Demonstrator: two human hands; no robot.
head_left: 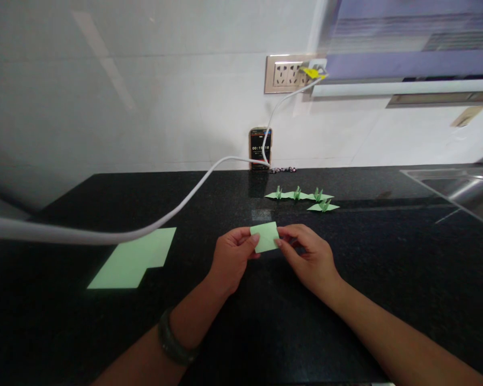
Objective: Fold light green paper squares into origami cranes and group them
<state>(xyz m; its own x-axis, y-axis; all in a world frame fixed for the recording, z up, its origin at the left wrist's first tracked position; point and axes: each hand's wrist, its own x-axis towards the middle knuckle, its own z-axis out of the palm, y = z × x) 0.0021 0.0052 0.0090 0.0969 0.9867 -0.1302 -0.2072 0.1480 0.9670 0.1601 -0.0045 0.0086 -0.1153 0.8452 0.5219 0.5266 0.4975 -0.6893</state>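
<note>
A small folded piece of light green paper [265,236] is held just above the black countertop [366,279], pinched from both sides. My left hand [231,257] grips its left edge with thumb and fingers closed. My right hand [308,257] pinches its right edge the same way. A dark band sits on my left wrist. Beyond the hands, several small green folded paper cranes [301,197] lie in a row on the counter.
Flat light green paper sheets [134,258] lie at the left. A white cable [177,206] runs from the wall socket [287,74] across the counter. A phone [260,148] leans against the wall. A steel sink [454,185] is at the right.
</note>
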